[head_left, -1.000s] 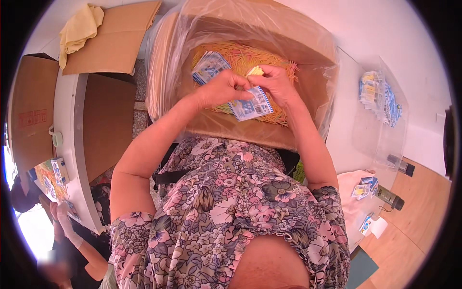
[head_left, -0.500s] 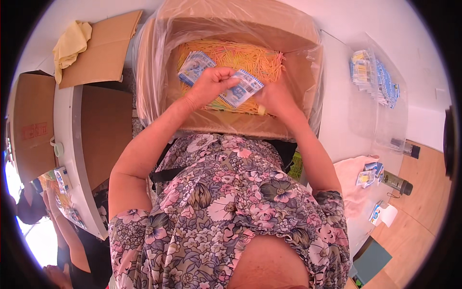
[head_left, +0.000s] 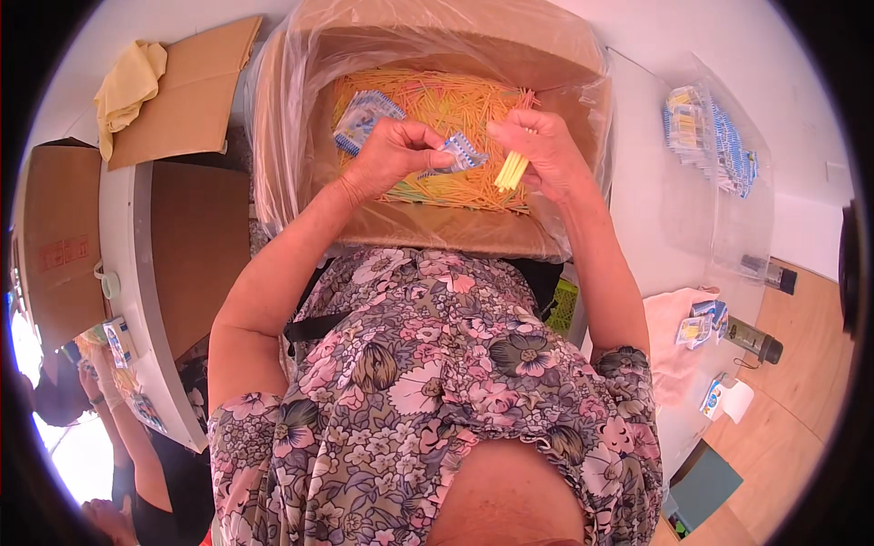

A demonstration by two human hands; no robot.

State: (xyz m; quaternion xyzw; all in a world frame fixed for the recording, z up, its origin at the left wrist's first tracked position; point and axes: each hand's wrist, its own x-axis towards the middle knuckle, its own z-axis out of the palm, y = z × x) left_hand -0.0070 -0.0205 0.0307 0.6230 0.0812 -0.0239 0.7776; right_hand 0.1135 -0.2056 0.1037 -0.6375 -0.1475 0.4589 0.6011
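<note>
In my left hand [head_left: 387, 162] is a small clear plastic packet [head_left: 465, 153] with blue-and-white print, pinched between thumb and fingers at its side. My right hand [head_left: 551, 155] grips a small bundle of thin yellow sticks [head_left: 512, 171], their lower ends pointing down, just right of the packet and apart from it. Both hands are above a large cardboard box [head_left: 410, 227] lined with clear plastic. Inside lies a deep pile of thin orange, yellow and pink sticks [head_left: 446, 100]. More flat printed packets [head_left: 362, 116] lie on the pile, beyond my left hand.
To the right, a clear plastic bin [head_left: 728, 218] holds filled packets [head_left: 715, 136]. Nearer are a pink cloth [head_left: 669, 350] and a dark bottle [head_left: 754, 343]. On the left stand a cardboard sheet [head_left: 187, 100] with a yellow cloth [head_left: 132, 82], and another person's arm [head_left: 137, 446] at a table.
My right hand has risen from the pile and turned, now showing a bundle of yellow sticks. The packet in my left hand has tilted and looks foreshortened.
</note>
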